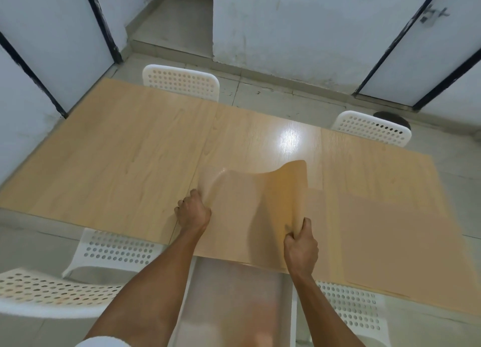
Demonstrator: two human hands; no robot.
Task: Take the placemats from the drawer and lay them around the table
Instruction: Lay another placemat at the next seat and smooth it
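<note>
Left hand (194, 211): closed in a fist on the left edge of the held placemat, knuckles up, just above the table.
Right hand (300, 247): fingers curled tight, pinching the right edge of the same placemat, which stands up and curls over above the thumb.
Held placemat (242, 216): tan, flexible sheet, bowed between the 2 hands; its near part lies over the table's near edge, its far part is lifted and wavy.
Laid placemat (406, 242): a tan sheet lying flat on the near right of the table, reaching the near edge, just beside the held one.
Table (117, 151): light wood top with a bright glare patch in the middle; the left half is bare.
Drawer (234, 294): pulled out from under the near edge, between the forearms; its contents are blurred.
Chairs: 2 white perforated chairs (182, 80) on the far side, 3 more (114, 250) on the near side, flanking the drawer.
Surroundings: pale walls, dark-framed doors (429, 47), tiled floor (286, 91).
</note>
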